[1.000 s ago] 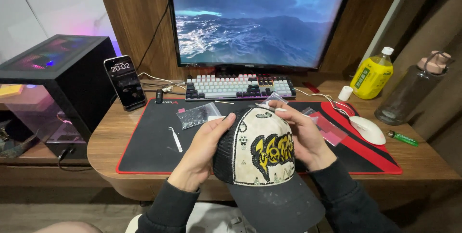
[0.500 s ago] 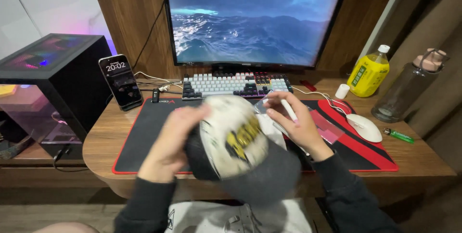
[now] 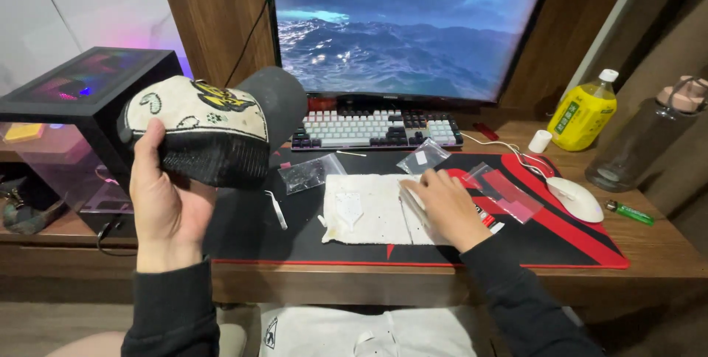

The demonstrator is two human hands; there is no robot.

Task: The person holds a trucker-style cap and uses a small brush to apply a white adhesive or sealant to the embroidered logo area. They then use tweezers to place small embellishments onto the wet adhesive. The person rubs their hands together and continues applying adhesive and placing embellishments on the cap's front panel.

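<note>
Cap (image 3: 214, 132) now lifted left, off cloth (image 3: 369, 209)

We see the desk mat (image 3: 251, 231) lying on the desk (image 3: 664, 254), with the keyboard (image 3: 376, 130) behind it and the monitor (image 3: 405, 25) behind the keyboard. On the mat, the cloth (image 3: 365, 213) lies at centre, the mouse (image 3: 575, 198) to its right. We find the computer case (image 3: 74, 99) left of the mat, the bottles (image 3: 582, 110) at far right.

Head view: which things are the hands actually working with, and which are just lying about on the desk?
In hand:
left hand holding the cap
right hand resting on the white cloth

Lying about:
keyboard
mouse
yellow bottle
green lighter
small plastic bags
</note>
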